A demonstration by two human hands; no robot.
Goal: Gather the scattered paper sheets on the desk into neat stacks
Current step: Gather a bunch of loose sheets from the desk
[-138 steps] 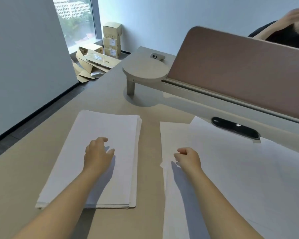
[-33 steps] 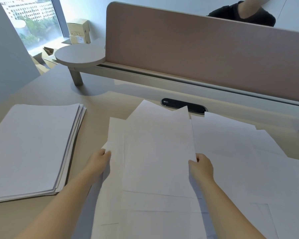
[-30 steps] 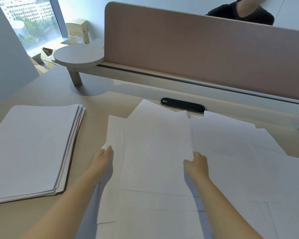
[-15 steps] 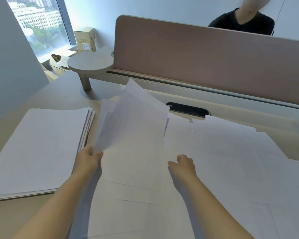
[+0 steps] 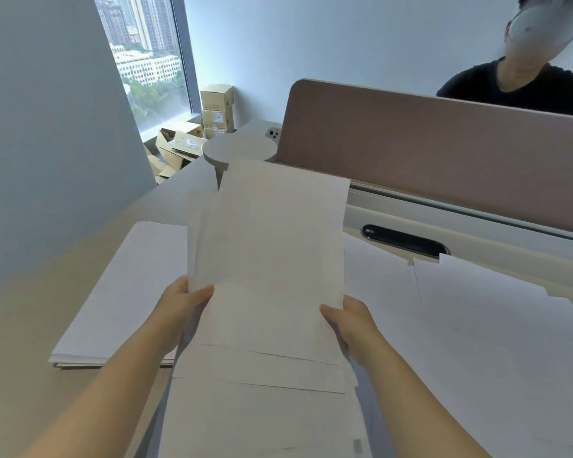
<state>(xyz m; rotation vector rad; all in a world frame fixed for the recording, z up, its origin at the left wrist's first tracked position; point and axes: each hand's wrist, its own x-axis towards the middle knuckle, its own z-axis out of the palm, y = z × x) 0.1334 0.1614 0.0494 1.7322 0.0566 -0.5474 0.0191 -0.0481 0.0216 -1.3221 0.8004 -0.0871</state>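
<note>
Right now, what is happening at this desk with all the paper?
A person is gathering loose sheets. The left hand and the right hand each grip a side of a lifted bundle of sheets. A finished stack lies to the left, and scattered sheets remain to the right.

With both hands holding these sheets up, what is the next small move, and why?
Probably carry the held sheets leftward and lay them on the neat stack. The left hand and right hand grip them by their lower corners, lifted off the desk. The stack lies just beside them on the left, while loose sheets remain on the right.
</note>
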